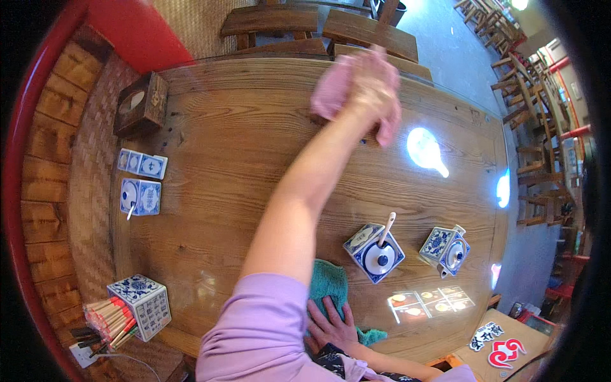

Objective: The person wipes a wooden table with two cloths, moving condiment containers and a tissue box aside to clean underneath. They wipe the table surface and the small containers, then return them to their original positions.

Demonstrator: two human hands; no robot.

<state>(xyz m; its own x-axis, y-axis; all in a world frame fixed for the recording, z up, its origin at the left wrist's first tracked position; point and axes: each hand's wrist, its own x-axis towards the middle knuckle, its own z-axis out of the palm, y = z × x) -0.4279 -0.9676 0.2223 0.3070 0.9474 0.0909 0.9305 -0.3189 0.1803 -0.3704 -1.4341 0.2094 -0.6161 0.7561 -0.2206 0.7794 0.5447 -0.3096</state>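
Observation:
My left hand (pixel 372 88), blurred, is at the far side of a glass-covered wooden table (pixel 215 191), shut on a pink cloth (pixel 329 90). A dark edge of something shows beneath that cloth. Near the table's front edge, my right hand (pixel 331 327) rests palm down with fingers spread on a green cloth (pixel 329 281). The left forearm and its lilac sleeve hide part of the tabletop and of the green cloth. To the right of the green cloth stands a blue-and-white ceramic jar (pixel 382 258) with a spoon. A patterned teapot-like pot (pixel 446 250) is further right.
Along the left side are a wooden tissue box (pixel 143 102), a small blue-and-white container (pixel 142 164), a lidded spice jar (pixel 141 196) and a square holder (pixel 141 305) full of chopsticks. Wooden benches (pixel 272 21) stand beyond the far edge. Bright reflections lie on the right part.

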